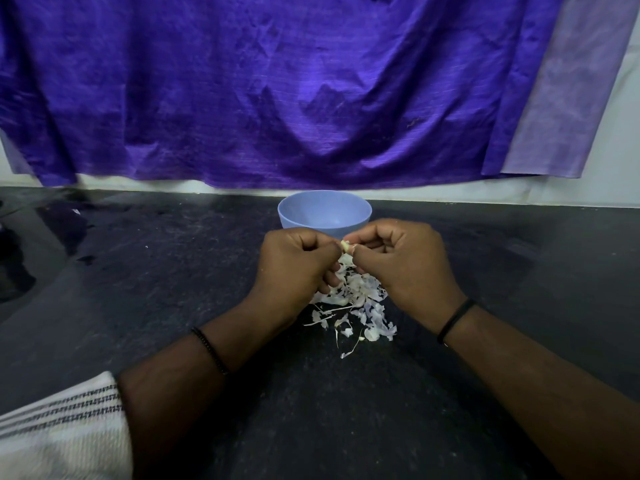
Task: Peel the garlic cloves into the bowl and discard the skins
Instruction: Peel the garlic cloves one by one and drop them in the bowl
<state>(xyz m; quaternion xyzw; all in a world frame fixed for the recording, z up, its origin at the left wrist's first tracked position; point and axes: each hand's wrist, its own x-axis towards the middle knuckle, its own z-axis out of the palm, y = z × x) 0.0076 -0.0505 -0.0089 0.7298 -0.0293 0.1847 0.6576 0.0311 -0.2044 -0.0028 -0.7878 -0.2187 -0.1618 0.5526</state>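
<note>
Head view: left hand (294, 261) and right hand (398, 258) both pinch a garlic clove (345, 246) just before the blue bowl (323, 213); it could slip into the skins (353, 299) on the table (173, 271).

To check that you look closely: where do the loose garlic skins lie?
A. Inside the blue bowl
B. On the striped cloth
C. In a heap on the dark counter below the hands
C: the garlic skins are heaped on the counter, in front of the bowl.

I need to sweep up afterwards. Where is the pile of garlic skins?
In the head view, the garlic skins lie on the dark counter at centre, beneath both hands, just in front of the blue bowl.
</note>
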